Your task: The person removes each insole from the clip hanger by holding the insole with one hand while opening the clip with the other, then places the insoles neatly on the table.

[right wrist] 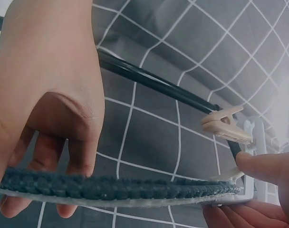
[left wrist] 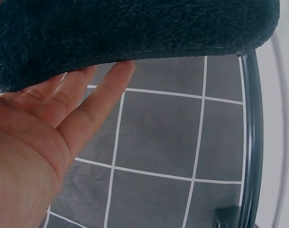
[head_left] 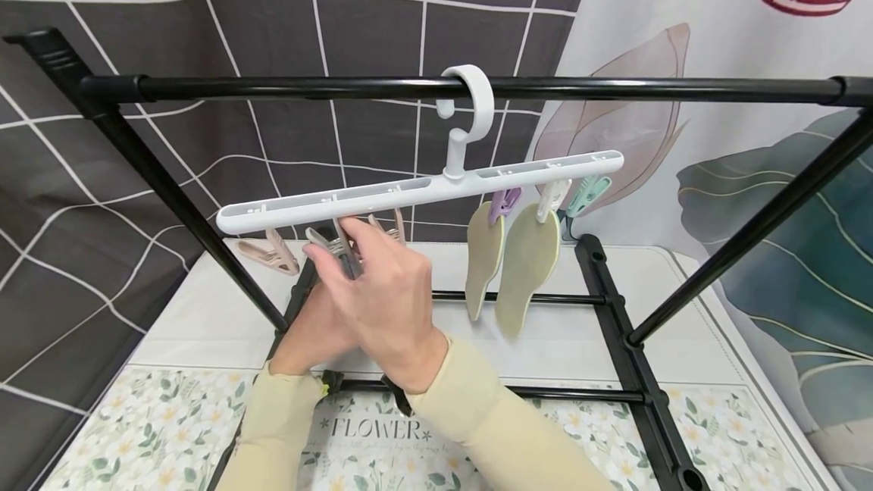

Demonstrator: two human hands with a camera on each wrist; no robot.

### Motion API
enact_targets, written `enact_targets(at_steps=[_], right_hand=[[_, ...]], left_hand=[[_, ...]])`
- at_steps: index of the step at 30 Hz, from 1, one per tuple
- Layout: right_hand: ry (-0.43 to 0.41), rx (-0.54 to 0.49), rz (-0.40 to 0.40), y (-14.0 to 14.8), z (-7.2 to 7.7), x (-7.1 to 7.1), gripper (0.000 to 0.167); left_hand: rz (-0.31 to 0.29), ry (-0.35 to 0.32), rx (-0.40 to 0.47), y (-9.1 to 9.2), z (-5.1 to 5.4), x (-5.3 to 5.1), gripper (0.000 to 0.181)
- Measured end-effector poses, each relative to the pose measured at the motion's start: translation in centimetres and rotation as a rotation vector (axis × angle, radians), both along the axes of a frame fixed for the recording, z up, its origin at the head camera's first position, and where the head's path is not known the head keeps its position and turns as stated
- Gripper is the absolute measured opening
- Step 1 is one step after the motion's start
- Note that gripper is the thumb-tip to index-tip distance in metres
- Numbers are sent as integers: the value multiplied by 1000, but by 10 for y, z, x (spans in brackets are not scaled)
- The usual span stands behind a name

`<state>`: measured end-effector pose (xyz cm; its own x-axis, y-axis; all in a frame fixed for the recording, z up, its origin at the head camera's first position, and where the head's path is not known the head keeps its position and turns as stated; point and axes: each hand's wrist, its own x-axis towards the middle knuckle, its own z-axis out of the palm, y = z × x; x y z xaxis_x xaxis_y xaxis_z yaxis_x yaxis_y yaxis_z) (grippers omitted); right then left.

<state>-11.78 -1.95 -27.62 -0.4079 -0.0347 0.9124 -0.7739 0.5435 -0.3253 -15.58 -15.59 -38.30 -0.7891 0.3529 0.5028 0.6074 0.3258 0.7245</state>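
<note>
Using the hanger (head_left: 423, 191) as reference. I'm keeping the right-hand grip (head_left: 385, 290) narrow under its left half, pinching a grey clip (head_left: 348, 254) between thumb and fingers. Left-hand grip (left wrist: 44, 135) is holding the dark teal insole (left wrist: 139, 33) below the hanger; fingers are lying behind it, thumb mostly out of shot.

Key relation: the insole's long axis is running away from the hanger's underside, one end lying at the clip, the rounded end pointing away. Right-hand grip is sitting nearer the hanger, left-hand grip farther along the insole. My read: everything is hinging on that end lining up with the clip's mouth. I'm not seeing whether the clip is biting. Two pale insoles (head_left: 527, 267) are hanging under the hanger's right half, apart from both grips.
</note>
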Motion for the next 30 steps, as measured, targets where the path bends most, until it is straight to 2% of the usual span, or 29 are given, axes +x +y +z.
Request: enact_targets(at_steps=[2,9,13,16,30], right_hand=[[2,-6,-1,0,1,0,32],[19,-22,11,1,0,-2,28],[43,-27,12,1,1,-3,25],[58,-30,10,1,1,-4,23],[80,-48,44,2,1,-6,16]], left_hand=[[23,16,-27,-1,1,1,67],[33,16,-44,-2,1,1,62],[58,21,-52,-3,3,3,57],[78,23,-56,-3,5,4,56],[102,21,-79,-3,7,8,59]])
